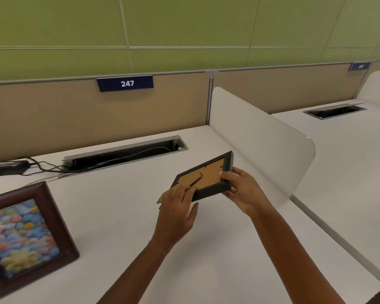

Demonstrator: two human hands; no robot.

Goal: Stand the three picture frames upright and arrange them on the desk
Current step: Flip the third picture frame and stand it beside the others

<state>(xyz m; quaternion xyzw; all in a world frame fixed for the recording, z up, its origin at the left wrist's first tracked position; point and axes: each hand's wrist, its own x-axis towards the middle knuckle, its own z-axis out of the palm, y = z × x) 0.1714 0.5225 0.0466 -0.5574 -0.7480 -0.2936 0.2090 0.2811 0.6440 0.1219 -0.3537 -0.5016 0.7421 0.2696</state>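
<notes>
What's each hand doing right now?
Left hand: closed on the black frame, fingers at its back stand.
Right hand: closed on the same frame's right end.

The scene is evenly and softly lit from overhead; only faint shadows are cast on the desk. Straight lines are bowed by wide-angle distortion, and slight softness is seen throughout.

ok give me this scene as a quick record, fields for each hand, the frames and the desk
left hand: at the black frame's near left corner, fingers on its back stand
right hand: grips the black frame's right end
black frame: held above the desk, brown back facing the camera
brown frame: at left, upright, colourful picture showing
third frame: not in view
desk: white, cable slot at the back
</notes>
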